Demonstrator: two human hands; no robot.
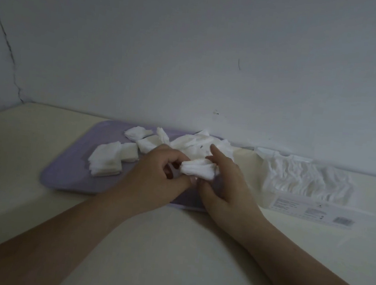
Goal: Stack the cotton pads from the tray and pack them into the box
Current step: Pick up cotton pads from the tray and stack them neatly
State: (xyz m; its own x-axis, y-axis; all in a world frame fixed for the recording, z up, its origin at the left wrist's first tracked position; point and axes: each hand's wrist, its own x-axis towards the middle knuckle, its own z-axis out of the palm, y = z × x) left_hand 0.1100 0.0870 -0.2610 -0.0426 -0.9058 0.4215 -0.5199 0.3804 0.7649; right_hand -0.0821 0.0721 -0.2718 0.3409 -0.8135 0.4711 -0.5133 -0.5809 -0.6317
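Grip: left hand (164, 175) pinches the left end of a small bundle of cotton pads (198, 169), fingers curled; right hand (224, 184) holds its right end, index finger raised straight. Location: over the front-right part of the lilac tray (64, 174). Bundle's long axis: left to right. Box (304, 207): just right of the tray, already part-filled with pads; right hand nearer. Remaining on tray: loose pads (196, 143) behind the hands, squared pile (106, 160) at left.
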